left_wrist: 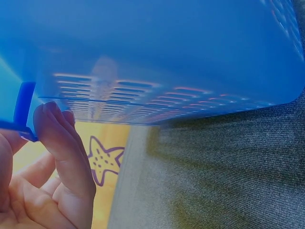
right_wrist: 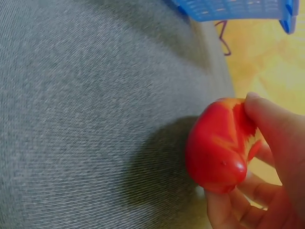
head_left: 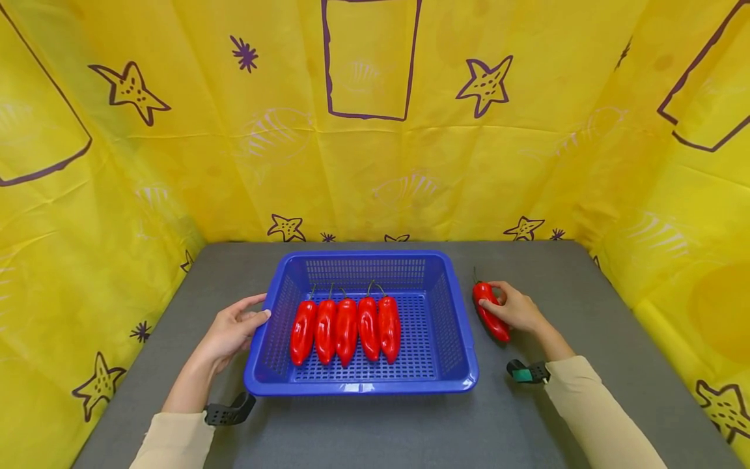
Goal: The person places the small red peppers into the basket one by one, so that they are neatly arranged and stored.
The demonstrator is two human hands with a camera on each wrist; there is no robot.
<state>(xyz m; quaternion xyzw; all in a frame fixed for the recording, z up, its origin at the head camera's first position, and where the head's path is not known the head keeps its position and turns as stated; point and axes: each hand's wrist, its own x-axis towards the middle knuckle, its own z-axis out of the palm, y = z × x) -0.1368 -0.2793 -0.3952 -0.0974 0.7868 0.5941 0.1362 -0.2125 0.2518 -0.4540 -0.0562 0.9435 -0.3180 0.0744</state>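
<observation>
A blue plastic basket with slotted walls stands on the grey table. Several long red peppers with thin green stems lie side by side in its left and middle part. My left hand grips the basket's left rim, thumb on top and fingers beneath; the left wrist view shows those fingers against the rim's underside. To the right of the basket, my right hand holds another red pepper between thumb and fingers. In the right wrist view this pepper points its blunt tip at the camera.
The grey table runs up to yellow cloth walls at the back and both sides, printed with starfish and fish. A black band sits at my left wrist and another band at my right.
</observation>
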